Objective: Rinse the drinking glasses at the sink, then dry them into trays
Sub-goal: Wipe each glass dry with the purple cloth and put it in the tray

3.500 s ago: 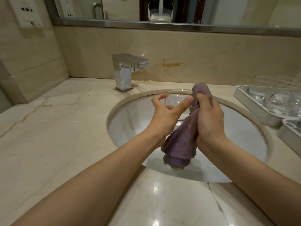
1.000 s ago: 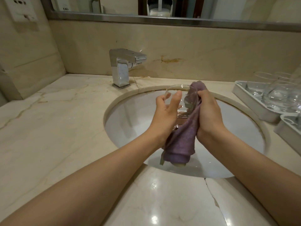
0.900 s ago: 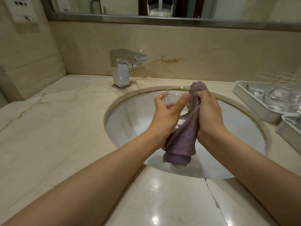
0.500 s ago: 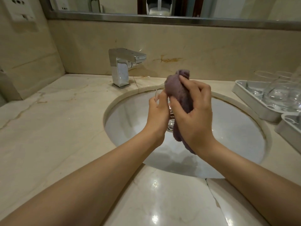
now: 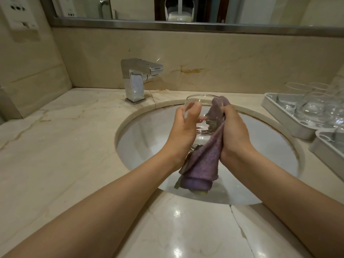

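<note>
Two hands busy over sink [image 5: 141,142]: left hand [image 5: 183,131] wrapped round drinking glass [image 5: 200,116] to steady it, right hand [image 5: 233,131] squeezing purple cloth [image 5: 200,164] against glass's right side, drying. Trays [image 5: 279,116] waiting further right.

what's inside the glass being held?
Part of the purple cloth is tucked over the rim into the glass, pushed by the right hand. Its base is partly hidden by the left hand.
</note>
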`<act>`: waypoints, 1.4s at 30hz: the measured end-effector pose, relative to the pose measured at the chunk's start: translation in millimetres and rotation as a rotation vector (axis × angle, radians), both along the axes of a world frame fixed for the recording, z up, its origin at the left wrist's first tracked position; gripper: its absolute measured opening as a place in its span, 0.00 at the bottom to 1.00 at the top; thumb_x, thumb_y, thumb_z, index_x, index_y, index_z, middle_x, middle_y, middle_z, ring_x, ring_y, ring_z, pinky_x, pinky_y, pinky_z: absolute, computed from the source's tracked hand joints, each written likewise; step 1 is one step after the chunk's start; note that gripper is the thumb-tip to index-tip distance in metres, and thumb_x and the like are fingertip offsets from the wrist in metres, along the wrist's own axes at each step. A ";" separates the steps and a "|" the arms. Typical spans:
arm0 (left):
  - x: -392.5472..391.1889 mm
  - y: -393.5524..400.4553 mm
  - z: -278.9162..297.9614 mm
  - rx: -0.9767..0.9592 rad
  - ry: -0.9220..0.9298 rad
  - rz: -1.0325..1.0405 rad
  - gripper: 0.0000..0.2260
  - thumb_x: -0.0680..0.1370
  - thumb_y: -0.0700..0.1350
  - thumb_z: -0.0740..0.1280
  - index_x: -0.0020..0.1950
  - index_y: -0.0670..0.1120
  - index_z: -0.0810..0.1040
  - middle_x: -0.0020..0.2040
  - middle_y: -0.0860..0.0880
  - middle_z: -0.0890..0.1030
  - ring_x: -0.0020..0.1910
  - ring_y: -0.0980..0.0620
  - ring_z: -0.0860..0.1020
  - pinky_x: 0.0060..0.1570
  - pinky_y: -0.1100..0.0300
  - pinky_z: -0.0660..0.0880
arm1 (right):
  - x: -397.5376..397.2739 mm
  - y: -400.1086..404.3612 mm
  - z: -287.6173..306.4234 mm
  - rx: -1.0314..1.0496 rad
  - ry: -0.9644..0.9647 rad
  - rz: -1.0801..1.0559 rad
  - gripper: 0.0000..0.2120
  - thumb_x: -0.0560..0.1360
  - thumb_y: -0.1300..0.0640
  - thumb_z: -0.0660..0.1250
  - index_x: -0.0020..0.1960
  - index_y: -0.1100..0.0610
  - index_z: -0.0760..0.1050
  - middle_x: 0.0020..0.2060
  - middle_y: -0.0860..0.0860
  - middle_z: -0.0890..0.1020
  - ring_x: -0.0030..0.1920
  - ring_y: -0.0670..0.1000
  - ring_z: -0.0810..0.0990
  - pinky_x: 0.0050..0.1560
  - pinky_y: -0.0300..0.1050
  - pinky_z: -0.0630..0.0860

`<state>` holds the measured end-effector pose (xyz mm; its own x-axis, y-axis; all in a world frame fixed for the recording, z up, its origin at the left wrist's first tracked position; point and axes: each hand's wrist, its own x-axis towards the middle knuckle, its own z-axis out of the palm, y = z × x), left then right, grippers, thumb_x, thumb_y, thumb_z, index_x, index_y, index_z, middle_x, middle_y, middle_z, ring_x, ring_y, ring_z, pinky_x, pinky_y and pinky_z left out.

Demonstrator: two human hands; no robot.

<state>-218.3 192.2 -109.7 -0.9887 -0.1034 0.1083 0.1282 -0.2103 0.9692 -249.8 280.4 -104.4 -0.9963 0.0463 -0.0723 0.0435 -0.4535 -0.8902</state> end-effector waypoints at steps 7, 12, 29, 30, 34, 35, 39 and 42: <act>-1.4 -6.0 -2.9 -0.132 0.062 0.057 0.31 0.69 0.59 0.66 0.67 0.53 0.58 0.50 0.50 0.72 0.48 0.55 0.75 0.41 0.72 0.72 | 0.6 1.7 0.5 0.153 -0.004 -0.071 0.14 0.73 0.50 0.64 0.55 0.56 0.77 0.44 0.54 0.80 0.46 0.56 0.80 0.53 0.57 0.79; -1.4 -3.0 -1.3 0.030 -0.062 0.099 0.20 0.79 0.61 0.57 0.61 0.47 0.69 0.52 0.48 0.79 0.46 0.53 0.79 0.38 0.63 0.75 | 19.5 -4.9 6.7 0.408 0.298 -0.167 0.11 0.78 0.57 0.62 0.59 0.51 0.73 0.52 0.49 0.78 0.52 0.47 0.77 0.54 0.40 0.74; 3.9 -31.4 3.6 -0.016 0.029 -0.259 0.30 0.66 0.43 0.75 0.66 0.51 0.69 0.49 0.47 0.79 0.41 0.53 0.82 0.45 0.53 0.78 | -1.6 14.6 20.2 0.112 0.154 0.030 0.07 0.75 0.63 0.59 0.48 0.56 0.74 0.43 0.58 0.75 0.43 0.55 0.74 0.44 0.50 0.73; 4.8 -34.1 4.6 -0.037 0.052 -0.273 0.29 0.65 0.43 0.74 0.64 0.52 0.71 0.47 0.48 0.80 0.42 0.51 0.82 0.48 0.49 0.77 | -3.9 16.6 18.9 0.182 0.191 0.010 0.07 0.75 0.64 0.60 0.48 0.56 0.75 0.43 0.57 0.76 0.43 0.55 0.74 0.44 0.48 0.73; 3.4 -48.5 8.2 -0.136 0.081 -0.287 0.26 0.65 0.41 0.72 0.61 0.58 0.72 0.51 0.44 0.78 0.42 0.48 0.82 0.48 0.45 0.79 | -7.6 26.4 19.7 0.556 0.454 -0.082 0.16 0.73 0.66 0.66 0.55 0.49 0.74 0.52 0.47 0.80 0.50 0.44 0.79 0.52 0.37 0.75; 2.4 -52.8 8.8 -0.168 0.079 -0.301 0.27 0.65 0.41 0.72 0.61 0.59 0.72 0.52 0.43 0.78 0.41 0.48 0.82 0.46 0.47 0.81 | -8.2 29.9 21.2 0.637 0.531 -0.075 0.17 0.72 0.67 0.67 0.56 0.50 0.74 0.52 0.45 0.80 0.51 0.41 0.78 0.53 0.34 0.75; -0.7 -68.3 9.9 -0.240 0.051 -0.288 0.35 0.63 0.41 0.76 0.67 0.55 0.68 0.55 0.41 0.81 0.41 0.45 0.82 0.38 0.53 0.80 | -7.5 35.2 26.1 0.813 0.682 0.109 0.19 0.70 0.72 0.68 0.54 0.52 0.77 0.46 0.42 0.80 0.45 0.34 0.77 0.50 0.29 0.72; -4.0 -80.0 9.4 -0.265 0.005 -0.247 0.37 0.59 0.45 0.79 0.65 0.48 0.68 0.53 0.43 0.83 0.41 0.40 0.79 0.37 0.54 0.79 | -6.8 39.3 31.6 0.834 0.696 0.238 0.21 0.69 0.72 0.69 0.51 0.48 0.79 0.46 0.40 0.81 0.46 0.36 0.78 0.51 0.29 0.72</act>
<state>-222.3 112.1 -100.4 -0.9798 0.1707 0.1040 0.1094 0.0227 0.9937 -256.6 319.7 -72.8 -0.7974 -0.3781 0.4704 -0.5775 0.2521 -0.7765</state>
